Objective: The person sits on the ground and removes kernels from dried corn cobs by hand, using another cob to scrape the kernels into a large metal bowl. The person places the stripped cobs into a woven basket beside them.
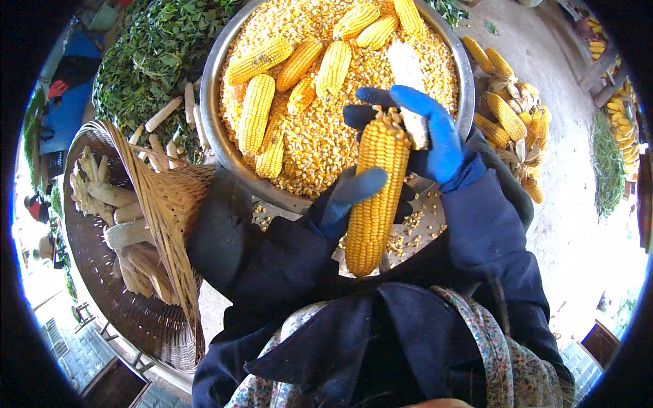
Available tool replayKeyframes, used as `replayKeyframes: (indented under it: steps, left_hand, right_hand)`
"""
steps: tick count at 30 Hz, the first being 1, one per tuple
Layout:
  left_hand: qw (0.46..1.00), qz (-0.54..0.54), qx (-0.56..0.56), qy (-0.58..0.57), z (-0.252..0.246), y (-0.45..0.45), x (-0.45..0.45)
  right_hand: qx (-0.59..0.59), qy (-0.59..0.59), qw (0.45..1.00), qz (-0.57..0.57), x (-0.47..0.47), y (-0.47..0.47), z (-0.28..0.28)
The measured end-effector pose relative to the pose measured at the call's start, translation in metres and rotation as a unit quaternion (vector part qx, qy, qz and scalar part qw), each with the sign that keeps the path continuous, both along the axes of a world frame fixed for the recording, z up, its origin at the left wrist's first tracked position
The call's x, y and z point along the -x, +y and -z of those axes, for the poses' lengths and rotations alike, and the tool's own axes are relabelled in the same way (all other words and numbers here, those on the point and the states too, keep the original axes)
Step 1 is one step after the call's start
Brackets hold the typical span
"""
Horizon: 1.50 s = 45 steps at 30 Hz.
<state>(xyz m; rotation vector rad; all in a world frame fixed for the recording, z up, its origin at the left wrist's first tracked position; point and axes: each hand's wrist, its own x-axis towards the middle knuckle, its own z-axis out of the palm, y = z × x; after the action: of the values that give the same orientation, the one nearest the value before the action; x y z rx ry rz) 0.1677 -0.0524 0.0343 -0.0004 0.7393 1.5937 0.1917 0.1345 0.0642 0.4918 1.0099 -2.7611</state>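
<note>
My left hand (352, 199), in a blue glove, is closed round a yellow corn cob (378, 204) that stands nearly upright in the picture. Above it and to the right, my right hand (433, 132), also gloved in blue, grips a pale stripped corncob (416, 127) beside the top end of the yellow cob. Both hands are over the near rim of a wide metal basin (465, 86). Loose kernels (321, 143) fill the basin, and several whole yellow cobs (256, 115) lie on them. A white piece, apparently part of the stripped cob, shows above my right fingers.
At the left stands a wicker basket (168, 219) with stripped cobs (115, 194) inside. Green leaves (153, 56) are heaped behind it, with more bare cobs (163, 115) beside them. Husk-tied corn cobs (507, 117) lie on the floor right of the basin. Scattered kernels (413, 234) lie below it.
</note>
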Motion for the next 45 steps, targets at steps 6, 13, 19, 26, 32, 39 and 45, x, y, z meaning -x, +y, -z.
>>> replayKeyframes:
  steps: [6,13,19,26,32,39,45]
  left_hand:
    - [1.0,-0.006,-0.006,0.019,-0.008,0.0,0.002]
    - [0.954,0.049,0.022,0.296,0.003,0.023,0.004]
    - [0.996,-0.031,0.012,0.084,0.031,0.005,0.004]
    - [0.979,-0.043,0.08,0.184,0.036,0.015,-0.002]
    - [0.962,-0.026,0.101,0.252,0.043,0.018,0.001]
    - [0.995,-0.079,0.031,-0.043,-0.004,0.007,-0.021]
    - [0.955,-0.066,-0.132,-0.258,-0.006,-0.003,-0.042]
  right_hand:
    - [-0.329,0.119,0.935,-0.057,-0.005,-0.01,-0.007]
    - [-0.023,-0.105,0.991,0.078,0.005,-0.005,0.026]
    - [0.005,0.015,0.999,0.039,0.004,0.002,0.013]
    - [-0.327,0.053,0.943,-0.019,-0.004,-0.02,0.02]
    - [-0.303,0.03,0.952,0.015,0.009,-0.01,0.037]
    - [-0.152,0.119,0.981,0.015,0.004,0.005,0.021]
    - [-0.245,0.096,0.958,-0.115,-0.019,-0.003,0.001]
